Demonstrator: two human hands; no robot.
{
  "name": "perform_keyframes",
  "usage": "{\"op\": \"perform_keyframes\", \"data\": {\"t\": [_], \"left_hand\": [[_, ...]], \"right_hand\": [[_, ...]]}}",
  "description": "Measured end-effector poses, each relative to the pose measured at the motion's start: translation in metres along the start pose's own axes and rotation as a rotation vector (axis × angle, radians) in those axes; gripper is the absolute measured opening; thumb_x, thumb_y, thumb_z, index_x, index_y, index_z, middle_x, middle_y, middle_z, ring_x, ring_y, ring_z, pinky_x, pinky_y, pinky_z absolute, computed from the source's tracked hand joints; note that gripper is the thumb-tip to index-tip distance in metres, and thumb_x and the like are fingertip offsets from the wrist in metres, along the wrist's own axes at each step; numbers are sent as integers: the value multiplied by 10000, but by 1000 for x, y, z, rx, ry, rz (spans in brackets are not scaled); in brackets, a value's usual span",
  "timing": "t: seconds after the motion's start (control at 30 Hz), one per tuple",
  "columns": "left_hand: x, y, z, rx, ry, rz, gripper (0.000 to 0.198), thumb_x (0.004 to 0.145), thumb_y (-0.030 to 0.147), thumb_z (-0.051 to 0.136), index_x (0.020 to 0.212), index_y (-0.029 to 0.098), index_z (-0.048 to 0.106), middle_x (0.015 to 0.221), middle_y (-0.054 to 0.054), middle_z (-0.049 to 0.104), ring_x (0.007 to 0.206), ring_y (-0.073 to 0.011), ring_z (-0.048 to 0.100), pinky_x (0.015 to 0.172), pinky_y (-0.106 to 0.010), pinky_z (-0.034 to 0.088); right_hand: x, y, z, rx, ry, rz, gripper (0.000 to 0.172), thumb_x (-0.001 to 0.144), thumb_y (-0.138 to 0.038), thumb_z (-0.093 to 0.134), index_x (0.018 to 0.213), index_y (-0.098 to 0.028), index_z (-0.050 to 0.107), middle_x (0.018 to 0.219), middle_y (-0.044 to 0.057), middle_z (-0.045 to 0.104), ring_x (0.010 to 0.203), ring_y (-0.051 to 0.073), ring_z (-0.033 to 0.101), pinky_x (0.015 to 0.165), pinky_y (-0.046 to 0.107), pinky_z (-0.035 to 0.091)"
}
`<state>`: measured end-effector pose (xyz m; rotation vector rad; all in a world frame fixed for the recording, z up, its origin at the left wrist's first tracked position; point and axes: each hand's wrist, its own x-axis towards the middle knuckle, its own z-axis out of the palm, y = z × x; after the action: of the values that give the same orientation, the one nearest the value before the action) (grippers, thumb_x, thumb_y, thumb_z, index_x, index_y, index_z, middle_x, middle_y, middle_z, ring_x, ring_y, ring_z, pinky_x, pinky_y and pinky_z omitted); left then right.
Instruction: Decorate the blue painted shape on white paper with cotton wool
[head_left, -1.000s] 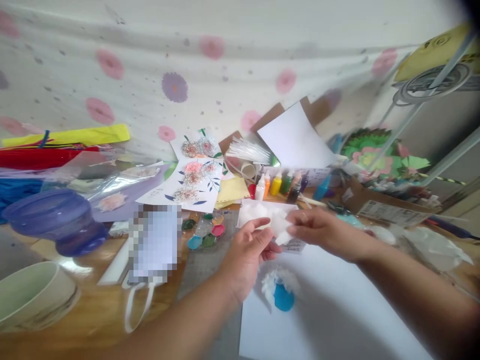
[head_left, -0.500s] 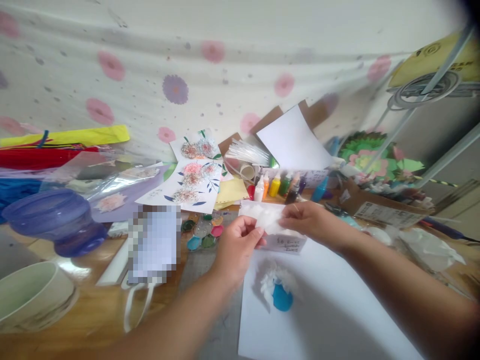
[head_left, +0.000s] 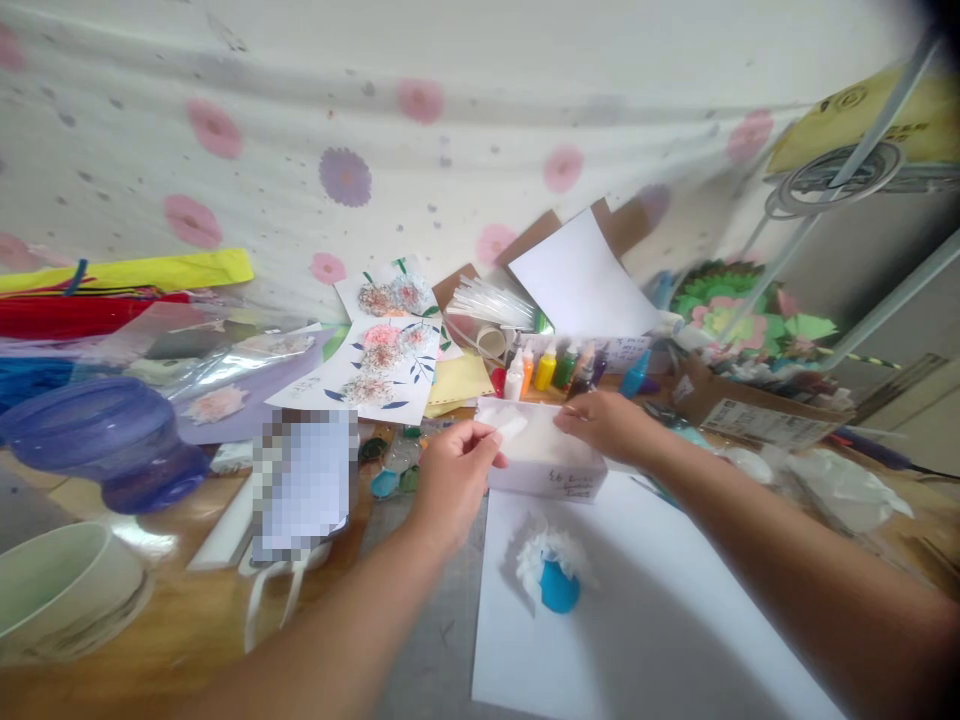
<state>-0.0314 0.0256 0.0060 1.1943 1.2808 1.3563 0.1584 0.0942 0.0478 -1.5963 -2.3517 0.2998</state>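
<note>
My left hand [head_left: 459, 478] is closed in a pinch on a small white piece [head_left: 513, 428], soft and petal-like, above the left end of a white open box [head_left: 547, 484]. At the box's far right side, my right hand [head_left: 604, 425] has its fingertips pressed together. What those fingers hold, if anything, does not show clearly. Handwriting marks the front of the box. Below it, a blue round patch [head_left: 559, 586] edged along its top by white ruffled pieces [head_left: 541, 552] lies on a large white sheet [head_left: 517, 660].
Paint bottles [head_left: 546, 370] stand behind the box. Left are flower pictures [head_left: 382, 365], small paint pots [head_left: 384, 484], a blurred-out device [head_left: 307, 490], a purple container [head_left: 97, 430] and a bowl [head_left: 67, 580]. A cardboard box [head_left: 765, 415] and crumpled plastic [head_left: 851, 490] lie right.
My hands have drawn apart over the box. The left has shifted a little left with the small white piece; the right has moved slightly up. The view has shifted slightly.
</note>
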Motion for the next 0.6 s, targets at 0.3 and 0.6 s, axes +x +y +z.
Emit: {"op": "perform_keyframes", "data": {"t": [0.3,0.6], "left_hand": [[-9,3,6,-248,-197,-72,205,748,309,534,642,137,496,536,21,506,403,-29,307,405,-171,197],[-19,-4,10,5,-231,35,296,676,388,620,856,161,558,751,-17,588,539,-83,501,495,-188,382]], "right_hand": [[-32,-36,-10,249,134,-435,275,739,-230,585,1013,-227,613,979,50,560,763,139,531,626,239,416],[-27,-41,-7,188,10,-214,122,728,-285,553,639,-204,572,609,-15,545,523,122,470,478,245,346]]}}
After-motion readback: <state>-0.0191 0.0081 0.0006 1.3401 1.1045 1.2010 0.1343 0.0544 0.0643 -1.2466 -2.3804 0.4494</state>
